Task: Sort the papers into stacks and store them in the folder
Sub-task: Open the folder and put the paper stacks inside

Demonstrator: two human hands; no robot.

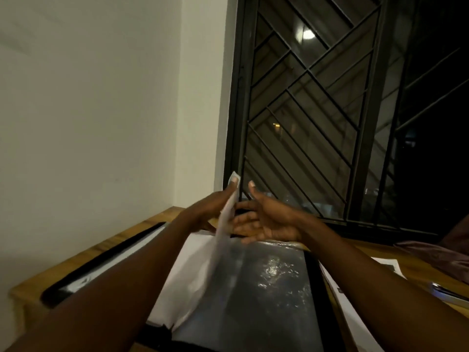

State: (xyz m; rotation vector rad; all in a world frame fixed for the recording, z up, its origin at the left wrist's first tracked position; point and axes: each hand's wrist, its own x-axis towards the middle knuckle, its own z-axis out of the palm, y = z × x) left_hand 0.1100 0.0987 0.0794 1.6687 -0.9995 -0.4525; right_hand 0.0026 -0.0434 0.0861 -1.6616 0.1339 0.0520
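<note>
My left hand (215,207) pinches a clear plastic sleeve (225,224), lifted upright over the open folder (253,288). Right hand (266,219) open beside it, fingers spread, holding nothing. White papers (187,270) lie on the folder's left page.

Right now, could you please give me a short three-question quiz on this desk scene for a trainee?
1. True or false: the left hand holds the lifted sheet.
2. Which is open and empty: (a) left hand, (b) right hand?
3. Fill in: the open folder lies on a ____ desk.

Key: 1 true; 2 b; 3 wooden.
</note>
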